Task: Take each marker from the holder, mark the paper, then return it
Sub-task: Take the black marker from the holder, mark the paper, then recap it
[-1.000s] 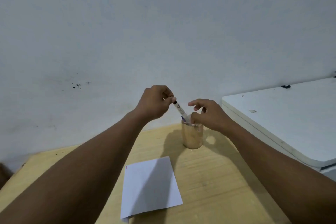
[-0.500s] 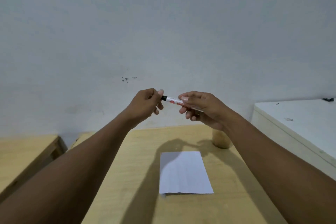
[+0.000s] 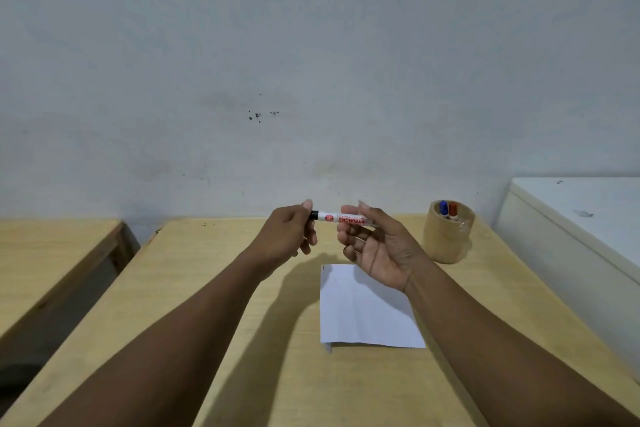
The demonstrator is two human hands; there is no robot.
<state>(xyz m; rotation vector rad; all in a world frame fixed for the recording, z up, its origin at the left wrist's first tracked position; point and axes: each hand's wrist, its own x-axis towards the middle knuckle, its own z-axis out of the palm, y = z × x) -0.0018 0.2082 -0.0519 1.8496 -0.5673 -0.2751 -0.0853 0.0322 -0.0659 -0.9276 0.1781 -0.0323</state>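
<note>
Both hands are holding one white marker point(image 3: 341, 218) level above the wooden table point(image 3: 284, 374): the left hand point(image 3: 289, 236) is pinching its black cap end, while the right hand point(image 3: 375, 246), palm up, is gripping the barrel, seemingly between thumb and fingertips. Below them the paper point(image 3: 367, 319) is lying flat. To the right the holder point(image 3: 449, 236) is standing with two more markers.

Both my bare forearms reach forward and converge at mid-frame, hands raised level with each other. My left hand point(image 3: 289, 230) is turned knuckles-up, thumb and fingers pinched around the black cap end of a white cylindrical marker with red lettering point(image 3: 343, 218). My right hand point(image 3: 375, 246) faces palm-up, fingers curled around the marker's barrel.
</note>
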